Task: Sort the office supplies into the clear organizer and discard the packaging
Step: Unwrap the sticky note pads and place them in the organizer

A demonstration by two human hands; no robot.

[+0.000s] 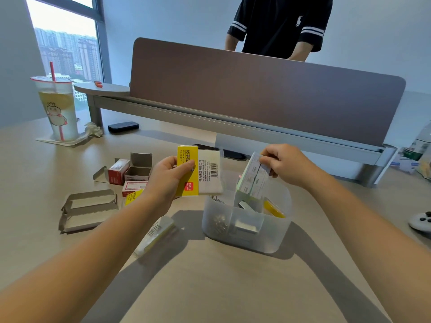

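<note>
My left hand pinches a yellow-and-clear sticky-note wrapper above the table, left of the clear organizer. My right hand pinches the top of a pale green sticky-note pad, which stands tilted with its lower end in a rear compartment of the organizer. Clips, a metal block of staples and a yellow item lie in the organizer's compartments. Red staple boxes and opened grey cartons lie on the table at the left. Another wrapped pack lies under my left forearm.
A drink cup with a red straw stands on a napkin at the far left beside a crumpled tissue and a black case. A brown desk divider runs across the back, a person behind it. A white controller and a bottle are at the right.
</note>
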